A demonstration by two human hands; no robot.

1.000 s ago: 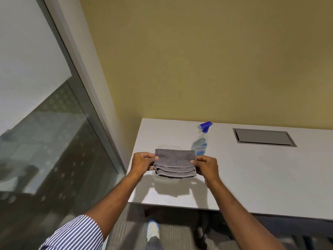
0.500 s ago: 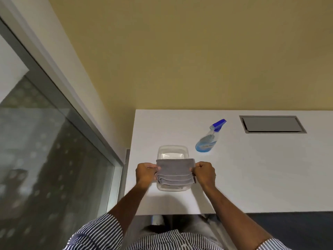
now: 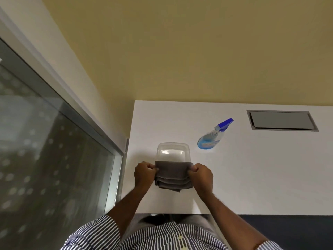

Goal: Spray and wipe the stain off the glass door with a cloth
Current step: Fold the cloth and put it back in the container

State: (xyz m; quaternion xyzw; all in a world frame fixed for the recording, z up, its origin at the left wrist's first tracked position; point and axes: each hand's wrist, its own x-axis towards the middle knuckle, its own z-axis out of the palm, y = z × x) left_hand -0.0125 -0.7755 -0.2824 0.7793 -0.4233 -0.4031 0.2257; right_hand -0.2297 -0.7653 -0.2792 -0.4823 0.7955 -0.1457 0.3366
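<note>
A folded grey cloth point(image 3: 172, 175) is held between both hands just above the white table point(image 3: 252, 174). My left hand point(image 3: 145, 173) grips its left edge and my right hand point(image 3: 200, 175) grips its right edge. The cloth covers the near half of a clear plastic container point(image 3: 173, 150). A spray bottle point(image 3: 213, 136) with blue liquid and a blue trigger head stands on the table to the right of the container. The glass door point(image 3: 45, 150) with a dotted pattern fills the left side, in a grey metal frame. No stain can be made out on it.
A grey recessed hatch point(image 3: 281, 120) sits in the table top at the back right. A yellow wall point(image 3: 180, 51) rises behind the table. The table's left edge stands close to the door frame point(image 3: 118, 159), and dark floor shows at bottom right.
The view has tilted down and towards the table. The clear container came into sight under the cloth. Both hands keep hold of the cloth, now lower and nearer the front edge.
</note>
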